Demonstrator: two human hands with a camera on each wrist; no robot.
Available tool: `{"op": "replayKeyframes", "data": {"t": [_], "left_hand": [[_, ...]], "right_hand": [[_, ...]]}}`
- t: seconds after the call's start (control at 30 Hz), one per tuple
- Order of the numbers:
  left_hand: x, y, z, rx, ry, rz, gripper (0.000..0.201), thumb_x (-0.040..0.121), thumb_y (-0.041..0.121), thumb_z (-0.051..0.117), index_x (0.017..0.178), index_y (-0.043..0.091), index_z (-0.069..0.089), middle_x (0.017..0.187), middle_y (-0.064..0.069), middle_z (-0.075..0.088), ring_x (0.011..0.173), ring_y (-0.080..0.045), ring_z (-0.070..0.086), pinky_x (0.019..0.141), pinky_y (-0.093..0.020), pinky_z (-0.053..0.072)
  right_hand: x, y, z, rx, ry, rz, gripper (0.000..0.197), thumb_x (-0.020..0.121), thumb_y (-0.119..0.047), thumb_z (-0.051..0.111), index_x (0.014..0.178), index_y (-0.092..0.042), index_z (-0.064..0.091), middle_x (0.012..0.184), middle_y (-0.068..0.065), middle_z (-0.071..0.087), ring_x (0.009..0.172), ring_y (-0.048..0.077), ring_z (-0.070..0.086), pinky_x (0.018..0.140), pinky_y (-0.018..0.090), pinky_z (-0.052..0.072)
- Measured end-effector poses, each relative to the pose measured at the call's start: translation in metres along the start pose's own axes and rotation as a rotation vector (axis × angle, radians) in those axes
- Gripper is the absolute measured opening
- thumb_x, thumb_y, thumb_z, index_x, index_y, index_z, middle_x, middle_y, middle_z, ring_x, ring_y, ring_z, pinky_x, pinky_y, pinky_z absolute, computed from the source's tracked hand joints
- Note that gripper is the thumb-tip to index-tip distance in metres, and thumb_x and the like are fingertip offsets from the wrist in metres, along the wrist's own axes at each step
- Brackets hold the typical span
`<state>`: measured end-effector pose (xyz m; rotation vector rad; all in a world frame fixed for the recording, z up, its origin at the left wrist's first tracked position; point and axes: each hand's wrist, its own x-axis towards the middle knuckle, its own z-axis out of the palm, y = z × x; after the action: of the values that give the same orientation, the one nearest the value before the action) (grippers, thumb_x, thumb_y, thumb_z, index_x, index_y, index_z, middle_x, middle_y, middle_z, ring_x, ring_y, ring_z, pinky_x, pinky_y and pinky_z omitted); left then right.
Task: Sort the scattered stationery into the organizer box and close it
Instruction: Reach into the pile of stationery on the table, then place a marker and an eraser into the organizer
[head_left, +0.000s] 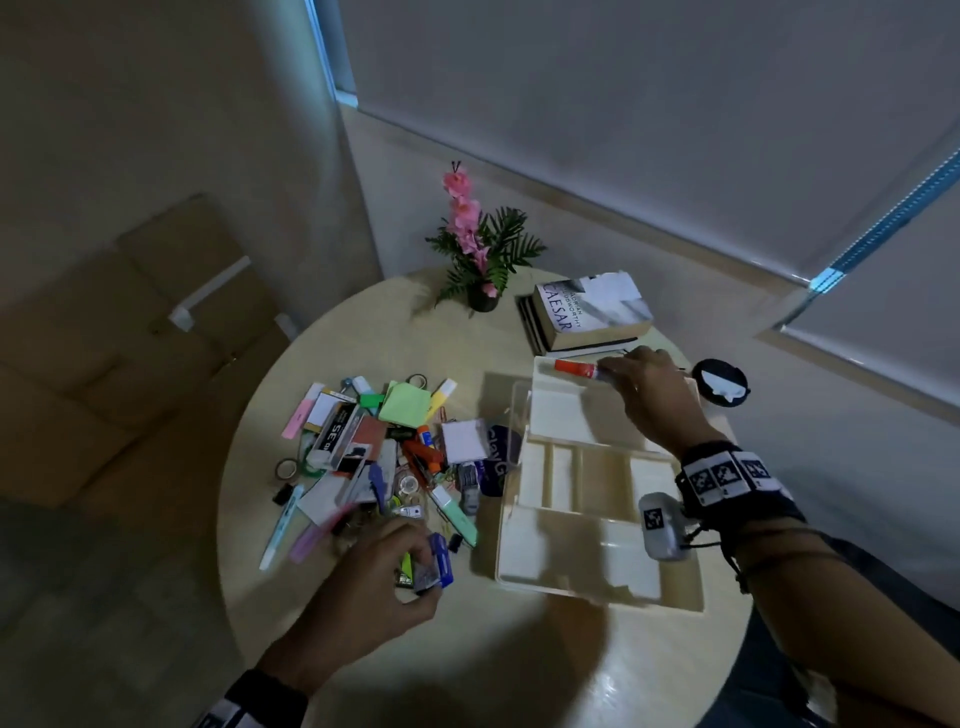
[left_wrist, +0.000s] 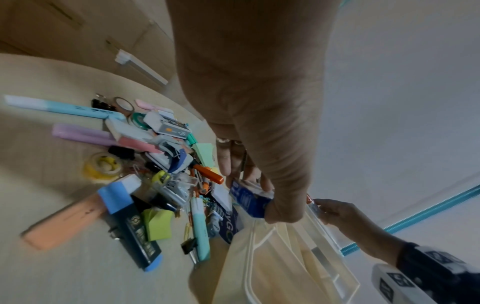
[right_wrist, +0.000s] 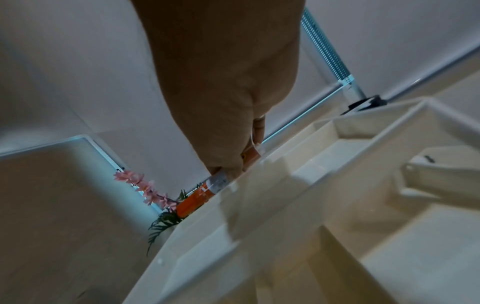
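Note:
A cream organizer box (head_left: 582, 551) with several compartments lies open on the round table, its clear lid (head_left: 511, 415) raised on the left side. My right hand (head_left: 644, 395) holds an orange-red glue stick (head_left: 574, 368) over the far compartment; in the right wrist view the glue stick (right_wrist: 197, 199) lies against the box's far rim (right_wrist: 259, 185). My left hand (head_left: 384, 571) grips a small blue box (head_left: 439, 564), also seen as the blue box (left_wrist: 250, 198), just left of the organizer (left_wrist: 272, 257). A pile of scattered stationery (head_left: 374, 447) lies to the left.
A stack of books (head_left: 587, 314) and a potted pink flower (head_left: 475, 249) stand at the table's far edge. A black round object (head_left: 722, 382) sits right of the box. Highlighters (left_wrist: 67, 220), tape rolls (left_wrist: 102, 167) and clips crowd the pile.

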<state>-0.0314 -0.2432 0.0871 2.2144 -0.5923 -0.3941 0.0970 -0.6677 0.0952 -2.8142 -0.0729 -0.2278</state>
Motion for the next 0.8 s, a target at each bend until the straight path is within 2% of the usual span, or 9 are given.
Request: {"op": "replayKeyframes", "data": {"t": [0.17,0.33,0.47,0.6,0.67,0.73,0.8], "left_hand": [[-0.015,0.009,0.013,-0.017,0.040,-0.055,0.033,0.075,0.023,0.080,0.082,0.036,0.050,0.104,0.016,0.059,0.103,-0.011,0.062,0.081,-0.035,0.057],[-0.021,0.019,0.029,-0.070,0.082,-0.130,0.033,0.075,0.021,0.085,0.084,0.031,0.055,0.106,0.012,0.061,0.107,-0.015,0.065,0.084,-0.037,0.060],[-0.014,0.034,0.038,-0.042,0.110,-0.123,0.034,0.074,0.025,0.086,0.083,0.034,0.055,0.108,0.015,0.064,0.108,-0.011,0.066,0.086,-0.039,0.058],[0.020,0.057,0.054,-0.008,0.088,0.015,0.033,0.078,0.023,0.085,0.088,0.032,0.055,0.112,0.019,0.062,0.112,-0.007,0.064,0.092,-0.028,0.053],[0.050,0.069,0.066,0.001,0.080,0.072,0.031,0.082,0.022,0.083,0.090,0.030,0.055,0.117,0.019,0.060,0.117,-0.004,0.060,0.095,-0.024,0.050],[0.084,0.080,0.081,0.021,0.071,0.112,0.026,0.085,0.018,0.081,0.094,0.024,0.057,0.123,0.014,0.058,0.119,-0.004,0.058,0.097,-0.024,0.048],[0.115,0.086,0.099,0.046,0.064,0.144,0.023,0.087,0.012,0.079,0.096,0.019,0.059,0.128,0.007,0.058,0.125,-0.008,0.056,0.100,-0.023,0.045]], "right_hand": [[0.015,0.000,0.012,0.090,-0.029,-0.048,0.017,0.096,-0.021,0.070,0.109,-0.017,0.080,0.090,0.011,0.070,0.082,0.035,0.059,0.071,0.044,0.052],[0.020,0.016,0.001,0.076,-0.100,0.015,0.004,0.088,-0.027,0.080,0.090,-0.025,0.078,0.085,-0.003,0.074,0.076,0.023,0.065,0.067,0.038,0.055],[0.009,0.053,-0.013,0.011,-0.101,0.073,0.009,0.085,-0.019,0.081,0.093,-0.025,0.080,0.085,0.003,0.073,0.077,0.028,0.066,0.068,0.041,0.057],[-0.005,0.079,-0.020,0.010,-0.082,0.151,0.006,0.084,-0.021,0.085,0.088,-0.024,0.082,0.089,0.008,0.070,0.078,0.033,0.068,0.069,0.042,0.057],[-0.013,0.087,-0.020,0.005,-0.032,0.157,0.007,0.082,-0.016,0.086,0.088,-0.019,0.083,0.088,0.012,0.070,0.078,0.036,0.068,0.069,0.039,0.056],[-0.024,0.088,-0.021,0.010,0.009,0.137,0.010,0.084,-0.010,0.078,0.093,-0.015,0.081,0.091,0.014,0.070,0.083,0.037,0.066,0.071,0.038,0.052],[-0.041,0.080,-0.022,0.077,0.044,0.112,0.014,0.088,-0.009,0.071,0.099,-0.012,0.079,0.098,0.011,0.071,0.090,0.031,0.064,0.077,0.037,0.051]]}}
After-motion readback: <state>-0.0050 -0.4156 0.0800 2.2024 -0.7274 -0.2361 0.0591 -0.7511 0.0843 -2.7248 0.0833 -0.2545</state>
